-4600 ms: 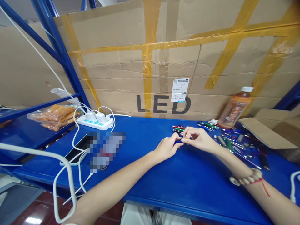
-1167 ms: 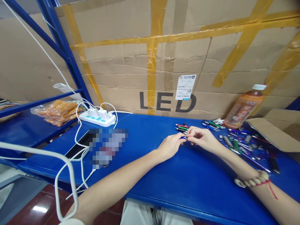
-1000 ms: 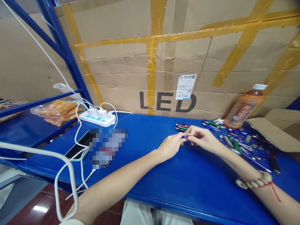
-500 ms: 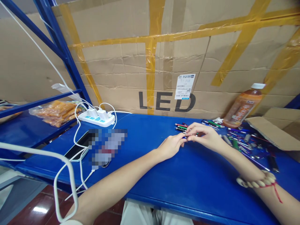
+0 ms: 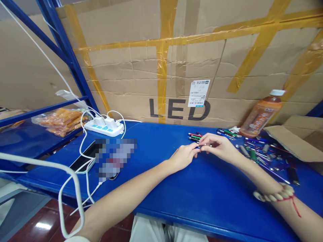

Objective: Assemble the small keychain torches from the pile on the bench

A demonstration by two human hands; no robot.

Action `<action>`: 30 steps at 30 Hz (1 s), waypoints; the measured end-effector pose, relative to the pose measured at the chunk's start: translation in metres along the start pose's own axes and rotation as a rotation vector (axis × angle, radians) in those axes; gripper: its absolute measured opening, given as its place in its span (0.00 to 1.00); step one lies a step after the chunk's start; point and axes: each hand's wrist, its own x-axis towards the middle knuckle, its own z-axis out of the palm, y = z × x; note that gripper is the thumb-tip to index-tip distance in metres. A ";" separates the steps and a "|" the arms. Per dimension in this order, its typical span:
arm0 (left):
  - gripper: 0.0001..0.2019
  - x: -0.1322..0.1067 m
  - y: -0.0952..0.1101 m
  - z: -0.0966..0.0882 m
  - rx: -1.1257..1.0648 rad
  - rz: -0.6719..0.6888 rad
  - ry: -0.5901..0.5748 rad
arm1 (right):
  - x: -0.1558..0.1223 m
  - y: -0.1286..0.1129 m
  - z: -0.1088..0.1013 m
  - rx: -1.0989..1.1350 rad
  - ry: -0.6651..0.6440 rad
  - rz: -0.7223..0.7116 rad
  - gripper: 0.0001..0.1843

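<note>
Both hands meet over the blue table. My left hand is closed in a pinch on one end of a small blue pen-like tube. My right hand pinches the tube's other end, where a small silver piece shows between the fingertips. Just behind the hands lies a short row of finished coloured tubes. To the right is a loose heap of tubes and metal parts. A bead bracelet with a red string is on my right wrist.
A taped cardboard box marked LED walls the back. An orange drink bottle leans at back right beside an open carton. At left are a white power strip, cables, a phone, a blurred patch, and a snack bag.
The hands stay joined at the same spot on the small tube. The right fingers have shifted slightly, and the silver piece now shows more to the right.
</note>
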 end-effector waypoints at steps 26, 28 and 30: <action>0.09 0.004 0.005 0.002 0.117 -0.116 0.096 | 0.004 0.031 0.027 -0.433 0.031 0.128 0.11; 0.09 0.004 0.004 0.002 0.120 -0.115 0.115 | 0.004 0.030 0.025 -0.427 0.024 0.112 0.12; 0.09 0.005 0.002 0.002 0.113 -0.107 0.135 | 0.003 0.028 0.024 -0.403 0.004 0.094 0.13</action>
